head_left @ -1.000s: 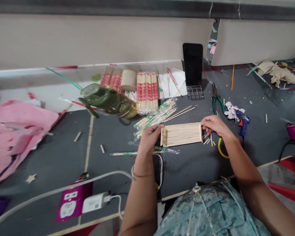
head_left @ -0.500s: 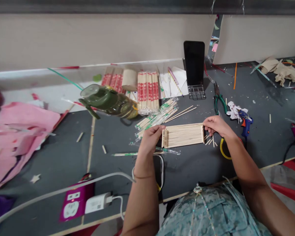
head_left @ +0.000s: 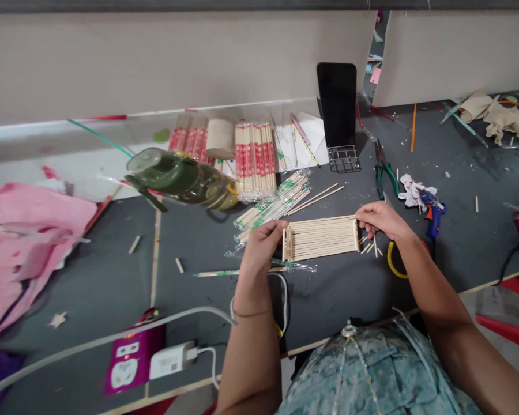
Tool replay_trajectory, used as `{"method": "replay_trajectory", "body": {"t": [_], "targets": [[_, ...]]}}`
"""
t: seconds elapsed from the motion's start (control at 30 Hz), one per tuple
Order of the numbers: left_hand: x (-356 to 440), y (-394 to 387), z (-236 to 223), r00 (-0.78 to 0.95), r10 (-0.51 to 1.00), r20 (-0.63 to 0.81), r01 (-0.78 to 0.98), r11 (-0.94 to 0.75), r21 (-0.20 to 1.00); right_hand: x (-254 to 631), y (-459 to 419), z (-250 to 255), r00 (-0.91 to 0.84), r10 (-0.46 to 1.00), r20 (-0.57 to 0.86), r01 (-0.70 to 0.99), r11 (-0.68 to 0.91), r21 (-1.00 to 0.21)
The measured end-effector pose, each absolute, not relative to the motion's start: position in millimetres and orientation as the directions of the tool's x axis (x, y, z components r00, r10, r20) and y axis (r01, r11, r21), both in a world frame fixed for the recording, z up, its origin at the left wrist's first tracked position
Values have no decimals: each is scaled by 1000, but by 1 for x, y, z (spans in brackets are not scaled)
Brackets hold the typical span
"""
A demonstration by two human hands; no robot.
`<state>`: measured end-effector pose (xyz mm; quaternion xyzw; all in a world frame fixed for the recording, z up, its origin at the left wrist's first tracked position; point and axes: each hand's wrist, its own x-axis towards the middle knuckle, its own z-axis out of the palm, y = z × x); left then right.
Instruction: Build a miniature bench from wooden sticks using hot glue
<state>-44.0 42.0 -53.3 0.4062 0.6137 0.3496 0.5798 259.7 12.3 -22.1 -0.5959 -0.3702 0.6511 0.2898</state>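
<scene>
Between my two hands is a flat rectangular panel of wooden sticks (head_left: 322,238), laid side by side with crosswise sticks at both ends. My left hand (head_left: 263,242) pinches its upper left corner between thumb and fingers. At the upper right corner, my right hand (head_left: 378,220) grips the panel with its fingertips. Short cut stick pieces (head_left: 369,248) lie just under my right hand. Behind the panel are wrapped chopsticks (head_left: 274,204) in clear and green sleeves, with a few bare sticks (head_left: 315,199) beside them.
A green bottle (head_left: 184,178) lies near bundled chopsticks (head_left: 255,158) in red-printed wrap. A phone (head_left: 337,104) stands in a wire holder. Pliers (head_left: 386,173), a blue glue gun (head_left: 435,220) and yellow-handled scissors (head_left: 395,262) are on the right. A purple power strip (head_left: 132,360) and white cable (head_left: 112,334) are front left.
The view has shifted slightly, so the background sits a little higher and further left. Both hands keep hold of the stick panel, which is almost unmoved.
</scene>
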Motion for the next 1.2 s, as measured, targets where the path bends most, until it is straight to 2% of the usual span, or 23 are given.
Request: {"method": "replay_trajectory", "body": {"t": [1.2], "targets": [[-45, 43, -53, -27, 890, -455, 79, 455, 887, 259, 11, -26, -132, 818, -560, 111, -549, -828]]}}
